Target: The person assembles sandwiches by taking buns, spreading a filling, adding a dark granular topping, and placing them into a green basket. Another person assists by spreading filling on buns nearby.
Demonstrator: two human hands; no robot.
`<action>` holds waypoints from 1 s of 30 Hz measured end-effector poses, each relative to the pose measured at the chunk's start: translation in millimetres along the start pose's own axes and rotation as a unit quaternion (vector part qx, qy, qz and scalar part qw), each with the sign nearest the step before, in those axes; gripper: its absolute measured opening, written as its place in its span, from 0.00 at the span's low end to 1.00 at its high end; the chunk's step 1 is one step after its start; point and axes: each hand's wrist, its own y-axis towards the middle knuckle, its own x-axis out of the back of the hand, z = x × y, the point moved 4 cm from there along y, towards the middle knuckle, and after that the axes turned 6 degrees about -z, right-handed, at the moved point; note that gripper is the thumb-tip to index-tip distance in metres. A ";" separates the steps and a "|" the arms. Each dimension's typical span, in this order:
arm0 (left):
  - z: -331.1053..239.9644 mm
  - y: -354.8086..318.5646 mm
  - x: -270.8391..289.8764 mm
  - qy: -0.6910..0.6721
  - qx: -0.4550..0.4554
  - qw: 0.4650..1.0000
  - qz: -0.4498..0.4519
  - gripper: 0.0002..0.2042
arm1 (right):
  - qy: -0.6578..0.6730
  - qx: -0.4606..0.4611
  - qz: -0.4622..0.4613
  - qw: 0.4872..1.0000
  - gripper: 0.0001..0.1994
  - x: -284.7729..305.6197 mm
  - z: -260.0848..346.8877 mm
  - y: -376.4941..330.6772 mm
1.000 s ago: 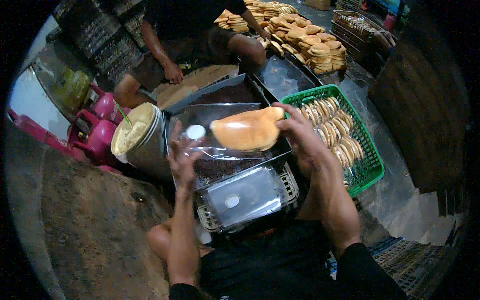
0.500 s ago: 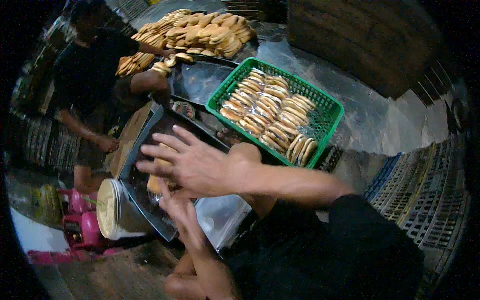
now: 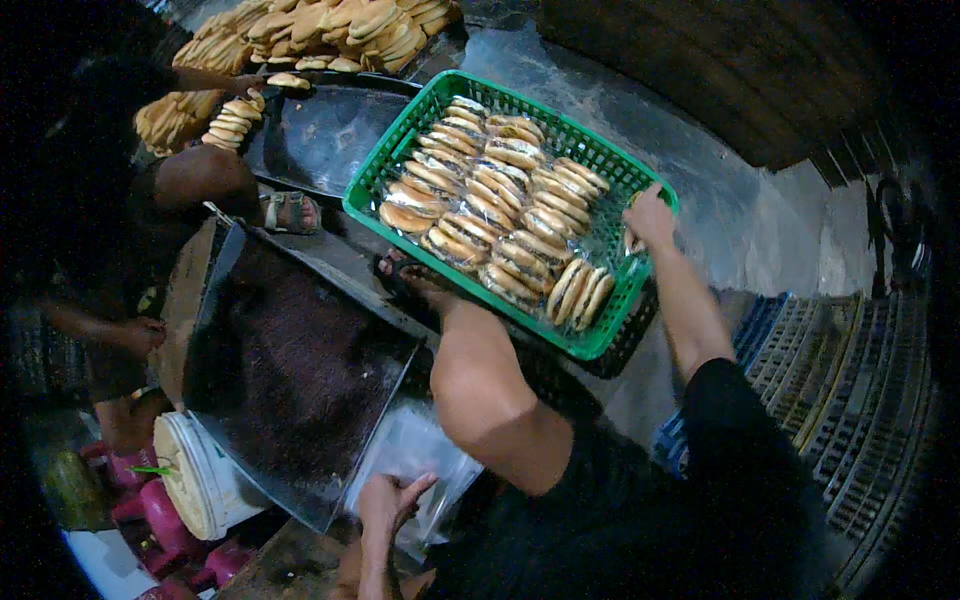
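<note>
My right hand (image 3: 652, 218) reaches into the right end of a green plastic crate (image 3: 400, 135). Its fingers are closed round a bagged bun pack (image 3: 630, 238), of which only a sliver shows. Rows of filled buns in clear bags (image 3: 510, 190) stand on edge across the crate, left of that hand. Low in the picture, my left hand (image 3: 388, 508) rests at the edge of a stack of clear plastic bags (image 3: 420, 455), thumb stretched out apart from the fingers and nothing seen in its grip. Beside the bags lies a dark tray (image 3: 235, 425) holding dark crumbly filling (image 3: 300, 360).
A co-worker's hand (image 3: 245, 85) is by a large heap of flat buns (image 3: 340, 30) at the back left. A white bucket of pale cream (image 3: 195, 480) stands left of the tray, near pink objects (image 3: 170, 515). Stacked crates (image 3: 820, 390) are at the right.
My right hand has moved from over the tray to the crate's right end. My left hand has drawn back to the bags. The view has shifted, and the filling is uncovered.
</note>
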 end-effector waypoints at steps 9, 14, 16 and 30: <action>0.7 19.2 0.1 0.011 -0.045 0.999 0.001 0.25 | 0.305 -0.134 0.055 0.941 0.49 -137.8 -64.6 75.5; 8.4 -24.6 17.4 -0.140 -0.046 0.988 -0.046 0.20 | 0.077 0.105 -0.059 0.990 0.21 -54.7 133.1 10.4; -0.3 -19.6 30.3 -0.179 -0.097 0.976 -0.077 0.19 | 0.180 0.304 -0.002 0.936 0.17 -12.8 247.5 -33.4; 39.5 -82.0 81.9 -0.814 -0.199 0.498 -0.224 0.34 | 0.608 0.276 0.488 0.562 0.09 126.5 275.9 -465.4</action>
